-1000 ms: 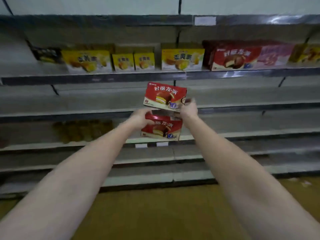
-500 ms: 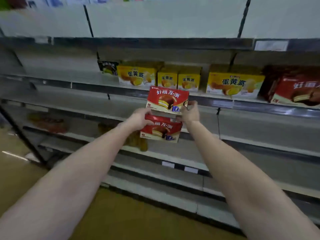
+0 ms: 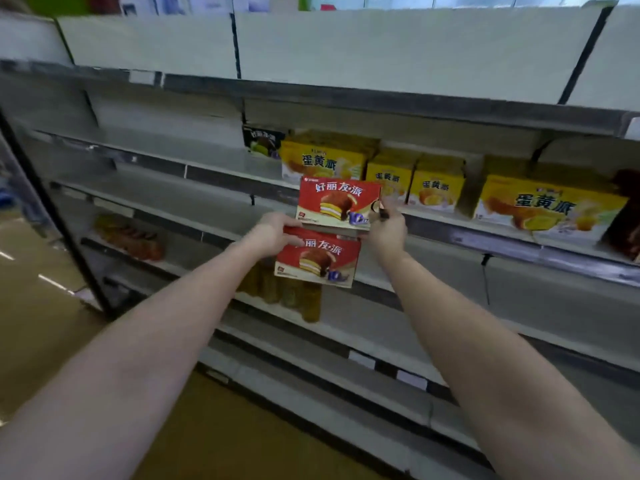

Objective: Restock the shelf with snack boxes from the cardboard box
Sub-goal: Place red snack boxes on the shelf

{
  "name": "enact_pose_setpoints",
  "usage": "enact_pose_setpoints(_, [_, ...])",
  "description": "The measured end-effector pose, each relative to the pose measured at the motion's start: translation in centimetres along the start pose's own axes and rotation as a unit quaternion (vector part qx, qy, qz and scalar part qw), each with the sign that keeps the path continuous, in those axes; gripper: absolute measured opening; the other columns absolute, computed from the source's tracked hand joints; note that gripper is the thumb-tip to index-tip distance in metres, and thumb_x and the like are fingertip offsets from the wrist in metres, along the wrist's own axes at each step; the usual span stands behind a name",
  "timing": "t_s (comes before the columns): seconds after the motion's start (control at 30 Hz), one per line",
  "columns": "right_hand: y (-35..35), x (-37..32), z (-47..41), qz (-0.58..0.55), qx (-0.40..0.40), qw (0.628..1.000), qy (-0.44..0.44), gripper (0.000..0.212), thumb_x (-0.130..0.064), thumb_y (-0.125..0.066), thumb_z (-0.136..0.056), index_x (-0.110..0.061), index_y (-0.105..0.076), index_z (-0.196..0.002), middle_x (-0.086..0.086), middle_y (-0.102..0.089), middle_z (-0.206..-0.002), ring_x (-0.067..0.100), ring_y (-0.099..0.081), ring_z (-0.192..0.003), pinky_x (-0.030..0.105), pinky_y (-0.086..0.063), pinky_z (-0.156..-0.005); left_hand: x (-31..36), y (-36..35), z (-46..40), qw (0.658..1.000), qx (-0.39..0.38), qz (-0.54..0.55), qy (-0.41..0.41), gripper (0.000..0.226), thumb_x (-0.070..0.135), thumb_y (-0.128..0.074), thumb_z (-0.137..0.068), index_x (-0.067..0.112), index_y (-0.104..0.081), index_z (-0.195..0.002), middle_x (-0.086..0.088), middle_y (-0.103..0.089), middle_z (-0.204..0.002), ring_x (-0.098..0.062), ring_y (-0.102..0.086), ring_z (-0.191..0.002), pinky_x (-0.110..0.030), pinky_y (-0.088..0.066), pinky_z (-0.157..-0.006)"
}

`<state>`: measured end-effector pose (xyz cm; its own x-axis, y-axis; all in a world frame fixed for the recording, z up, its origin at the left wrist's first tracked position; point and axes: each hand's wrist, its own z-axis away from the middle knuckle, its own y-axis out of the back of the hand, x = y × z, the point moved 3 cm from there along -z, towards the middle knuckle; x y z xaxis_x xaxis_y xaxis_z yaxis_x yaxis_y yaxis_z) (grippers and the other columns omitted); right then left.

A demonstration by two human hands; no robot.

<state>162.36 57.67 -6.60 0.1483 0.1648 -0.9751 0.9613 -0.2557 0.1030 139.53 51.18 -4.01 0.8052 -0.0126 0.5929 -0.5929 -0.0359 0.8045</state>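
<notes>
I hold two red snack boxes stacked one above the other in front of the shelving. The upper red box [image 3: 337, 202] sits on the lower red box [image 3: 317, 259]. My left hand [image 3: 273, 233] grips the stack's left side where the two boxes meet. My right hand [image 3: 386, 228] grips the right side, fingers curled at the upper box's edge. The stack hovers just below the front edge of the stocked shelf [image 3: 221, 174], whose left stretch is bare. The cardboard box is out of view.
Yellow snack boxes [image 3: 398, 174] and a larger yellow box [image 3: 540, 206] line that shelf, with a dark box [image 3: 261, 142] behind and dark red boxes [image 3: 623, 216] at far right. Lower shelves carry orange packs [image 3: 131, 237] and brownish packs [image 3: 287, 292]. A black upright [image 3: 59, 216] ends the unit at left.
The view has swung left and closer to the shelving, so the yellow boxes now sit to the right. Both hands have kept the two stacked red boxes, raised slightly toward the stocked shelf.
</notes>
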Motion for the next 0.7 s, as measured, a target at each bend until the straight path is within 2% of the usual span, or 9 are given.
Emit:
enact_pose_setpoints(0.07, [-2.8, -0.5, -0.4, -0.008, 0.007, 1.0, 0.0, 0.047, -0.006, -0.049, -0.102, -0.023, -0.05, -0.145, 0.001, -0.06, -0.129, 0.015, -0.06, -0.103, 0.011, -0.053, -0.067, -2.3, 1.6, -1.2, 1.0, -0.004, 0.017, -0.003, 0.051, 0.028, -0.07, -0.09, 0.023, -0.054, -0.138, -0.003, -0.055, -0.131, -0.016, -0.058, -0.106, -0.028, -0.046, -0.082])
enact_pose_setpoints(0.1, [-4.4, -1.1, -0.3, -0.022, 0.008, 1.0, -0.011, 0.047, -0.007, -0.05, -0.102, -0.026, -0.051, -0.145, 0.0, -0.06, -0.129, 0.019, -0.062, -0.107, 0.024, -0.059, -0.079, -3.4, 2.5, -2.0, 1.0, -0.007, 0.02, -0.009, 0.05, 0.027, -0.07, -0.09, 0.022, -0.055, -0.138, -0.003, -0.056, -0.13, -0.013, -0.057, -0.101, -0.025, -0.046, -0.079])
enact_pose_setpoints(0.17, [-7.9, -2.0, -0.8, -0.042, 0.003, 0.999, -0.019, 0.049, -0.007, -0.049, -0.102, -0.03, -0.049, -0.146, -0.004, -0.057, -0.134, 0.023, -0.065, -0.107, 0.043, -0.061, -0.083, -5.7, 4.6, -3.4, 0.999, -0.012, 0.016, -0.026, 0.047, 0.027, -0.069, -0.091, 0.021, -0.057, -0.136, 0.0, -0.059, -0.124, -0.008, -0.056, -0.094, -0.02, -0.045, -0.072])
enact_pose_setpoints(0.27, [-13.4, -4.0, -1.6, -0.046, -0.005, 0.999, 0.016, 0.05, -0.005, -0.047, -0.103, -0.025, -0.045, -0.148, -0.014, -0.044, -0.132, 0.006, -0.056, -0.104, 0.014, -0.055, -0.066, -9.1, 8.8, -5.7, 0.999, -0.002, 0.007, -0.043, 0.044, 0.026, -0.068, -0.092, 0.018, -0.058, -0.134, 0.002, -0.059, -0.117, -0.009, -0.057, -0.094, -0.026, -0.049, -0.082])
enact_pose_setpoints(0.3, [-15.4, -4.8, -1.6, -0.044, -0.007, 0.999, 0.026, 0.049, -0.006, -0.048, -0.103, -0.024, -0.044, -0.149, -0.015, -0.043, -0.128, 0.003, -0.055, -0.103, 0.014, -0.053, -0.066, -10.3, 10.4, -6.4, 0.999, 0.004, 0.007, -0.042, 0.044, 0.026, -0.068, -0.092, 0.017, -0.058, -0.134, 0.003, -0.059, -0.115, -0.01, -0.057, -0.096, -0.029, -0.049, -0.085])
enact_pose_setpoints(0.4, [-21.8, -6.6, -2.2, -0.072, -0.018, 0.997, 0.034, 0.051, -0.01, -0.05, -0.102, -0.031, -0.043, -0.148, -0.021, -0.052, -0.116, 0.009, -0.062, -0.106, 0.044, -0.058, -0.086, -14.1, 15.3, -8.9, 0.999, 0.018, 0.007, -0.034, 0.046, 0.027, -0.069, -0.09, 0.02, -0.058, -0.134, 0.001, -0.062, -0.124, -0.015, -0.062, -0.104, -0.038, -0.053, -0.093])
enact_pose_setpoints(0.5, [-27.5, -8.0, -2.4, -0.084, -0.013, 0.996, 0.019, 0.05, -0.011, -0.048, -0.103, -0.026, -0.04, -0.15, -0.014, -0.053, -0.113, 0.005, -0.06, -0.094, 0.041, -0.06, -0.083, -18.1, 19.5, -10.9, 0.998, 0.032, -0.011, -0.044, 0.045, 0.029, -0.069, -0.09, 0.02, -0.059, -0.133, 0.001, -0.061, -0.126, -0.016, -0.062, -0.107, -0.036, -0.054, -0.091])
enact_pose_setpoints(0.6, [-31.8, -8.7, -2.8, -0.074, 0.002, 0.997, 0.031, 0.049, -0.016, -0.051, -0.103, -0.029, -0.04, -0.149, -0.005, -0.057, -0.126, 0.014, -0.061, -0.111, 0.042, -0.061, -0.082, -21.3, 22.3, -12.7, 0.998, 0.036, -0.021, -0.056, 0.042, 0.03, -0.068, -0.091, 0.02, -0.06, -0.131, 0.003, -0.059, -0.121, -0.017, -0.062, -0.109, -0.036, -0.054, -0.089])
enact_pose_setpoints(0.7, [-34.9, -9.1, -3.9, -0.064, 0.016, 0.997, 0.034, 0.048, -0.019, -0.053, -0.102, -0.028, -0.042, -0.148, 0.001, -0.057, -0.132, 0.016, -0.061, -0.114, 0.04, -0.061, -0.08, -23.7, 24.3, -14.3, 0.997, 0.045, -0.001, -0.06, 0.046, 0.029, -0.067, -0.092, 0.02, -0.057, -0.136, 0.003, -0.055, -0.119, -0.018, -0.06, -0.108, -0.042, -0.054, -0.094])
